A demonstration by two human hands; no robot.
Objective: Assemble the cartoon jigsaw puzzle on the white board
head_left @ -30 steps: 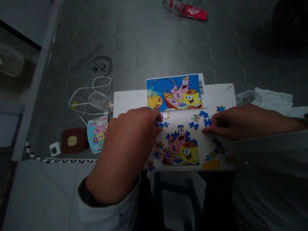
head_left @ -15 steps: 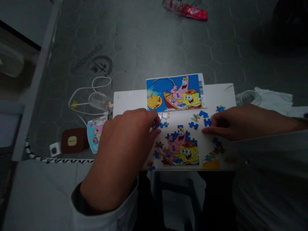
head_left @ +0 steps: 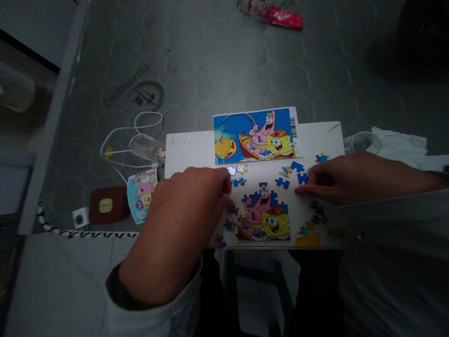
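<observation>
A partly joined jigsaw puzzle (head_left: pixel 266 215) of a pink and a yellow cartoon figure lies at the front of the white tabletop (head_left: pixel 189 150). My left hand (head_left: pixel 191 206) hovers at its left, thumb and forefinger a little apart over loose puzzle pieces. No piece shows between them, though my hand hides part of that spot. To the right, my right hand (head_left: pixel 333 178) rests with curled fingers and thumb apart, beside a blue puzzle piece (head_left: pixel 302 179). Several other loose pieces, such as a blue one (head_left: pixel 281 183), lie around the joined part. Behind stands a picture card (head_left: pixel 254 135) with the same scene.
Left of the table are a clear plastic cup (head_left: pixel 143 147), a white cable (head_left: pixel 119 128), a cartoon-printed card (head_left: pixel 140 194) and a brown box (head_left: pixel 107 205). A glass jar (head_left: pixel 363 142) and white tissue (head_left: pixel 400 142) sit at right. A red package (head_left: pixel 286 18) lies on the floor.
My left hand has drawn slightly toward me, away from the upper left pieces, uncovering more of them. My right hand has stayed in place.
</observation>
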